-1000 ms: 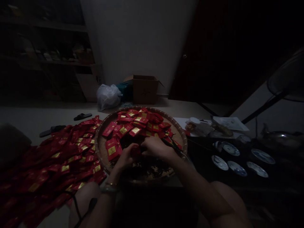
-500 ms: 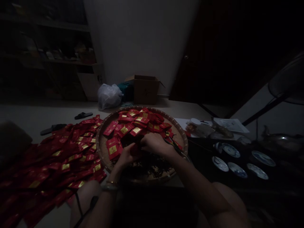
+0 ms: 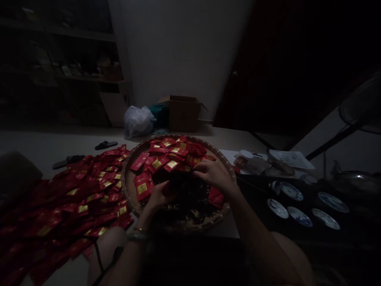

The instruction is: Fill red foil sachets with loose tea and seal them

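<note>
A round woven bamboo tray (image 3: 126,190) stands before me with a heap of small red packets (image 3: 171,153) bearing gold squares on its far half. Dark loose shreds, like tea leaves (image 3: 193,198), cover its near middle. My left hand (image 3: 160,195) is closed on a red packet (image 3: 170,187), mostly hidden by fingers and shadow. Over the right part of the tray, my right hand (image 3: 212,173) has its fingers curled together at the heap's edge; what they hold is too dark to make out. Under my right wrist lies another red packet (image 3: 216,197).
A large pile of red packets (image 3: 86,190) covers the floor at left, beside black slippers (image 3: 105,145). Blue-and-white saucers (image 3: 300,216) stand on a dark surface at right. Behind are a plastic bag (image 3: 138,121) and a cardboard box (image 3: 184,115).
My right hand has moved right and slightly up, away from my left hand, uncovering more dark shreds. The dark tool-like shape beside it no longer shows. My left hand stays nearly in place.
</note>
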The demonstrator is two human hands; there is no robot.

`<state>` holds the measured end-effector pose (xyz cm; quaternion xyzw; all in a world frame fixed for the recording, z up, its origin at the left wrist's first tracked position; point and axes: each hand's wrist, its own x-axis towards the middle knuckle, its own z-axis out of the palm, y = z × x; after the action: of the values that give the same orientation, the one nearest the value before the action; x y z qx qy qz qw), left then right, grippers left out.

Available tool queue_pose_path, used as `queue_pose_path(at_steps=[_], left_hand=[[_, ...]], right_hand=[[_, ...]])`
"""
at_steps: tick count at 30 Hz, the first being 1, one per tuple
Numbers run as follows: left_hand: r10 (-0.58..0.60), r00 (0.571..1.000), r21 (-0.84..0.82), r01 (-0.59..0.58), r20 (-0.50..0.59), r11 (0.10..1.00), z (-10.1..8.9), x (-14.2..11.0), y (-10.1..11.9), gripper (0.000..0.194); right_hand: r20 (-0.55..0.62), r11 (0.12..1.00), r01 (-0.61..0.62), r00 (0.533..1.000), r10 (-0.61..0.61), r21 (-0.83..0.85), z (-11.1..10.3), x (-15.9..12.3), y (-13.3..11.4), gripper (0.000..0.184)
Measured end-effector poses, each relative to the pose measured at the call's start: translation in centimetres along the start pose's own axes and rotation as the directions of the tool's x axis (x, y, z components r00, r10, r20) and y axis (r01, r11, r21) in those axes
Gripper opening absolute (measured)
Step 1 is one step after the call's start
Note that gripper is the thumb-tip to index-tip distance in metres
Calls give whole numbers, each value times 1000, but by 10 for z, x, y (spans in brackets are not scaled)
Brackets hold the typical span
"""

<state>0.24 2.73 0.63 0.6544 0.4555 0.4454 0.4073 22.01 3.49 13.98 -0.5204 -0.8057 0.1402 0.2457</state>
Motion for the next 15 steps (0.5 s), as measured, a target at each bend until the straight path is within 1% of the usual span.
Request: queue_pose_path(at_steps=[3,6,7,9,10,11,12,13,14,15], left_hand=[[-27,1000,-38,27,2,999,-1,-1,8,25],[-102,995,-88,101,-1,991,-2,-2,16,29],[-130,991,-105,130,6,986,-2,-2,18,29],[-174,984,-142,178,36,974,-2,-1,19,29],[-187,981,-160,193,52,968,-3,-1,18,29],[-198,978,-173,206,61,963,-3,0,18,29],[-206,976,-181,214,64,960,-3,0,17,29],[-211,975,-184,219,65,958,-3,0,16,29],[-214,974,-183,223,69,957,-3,0,15,29],[-218,973,-181,228,75,957,-3,-1,15,30]], right_hand=[[7,999,-4,1000,4,-32,12,-1,7,10],[52,993,-42,998,48,-111,21,-1,19,8],[49,990,-61,997,68,-127,23,-1,22,8],[-10,991,-72,997,72,-116,26,-3,23,15],[-51,996,-39,998,35,-77,27,-5,20,21],[-85,999,30,996,-32,-22,28,-6,14,28],[-101,991,127,987,-123,34,29,-7,7,32],[-88,969,231,971,-223,85,30,-8,-1,35],[-43,940,319,948,-316,123,33,-7,-10,36],[25,918,372,925,-379,140,35,-6,-18,35]])
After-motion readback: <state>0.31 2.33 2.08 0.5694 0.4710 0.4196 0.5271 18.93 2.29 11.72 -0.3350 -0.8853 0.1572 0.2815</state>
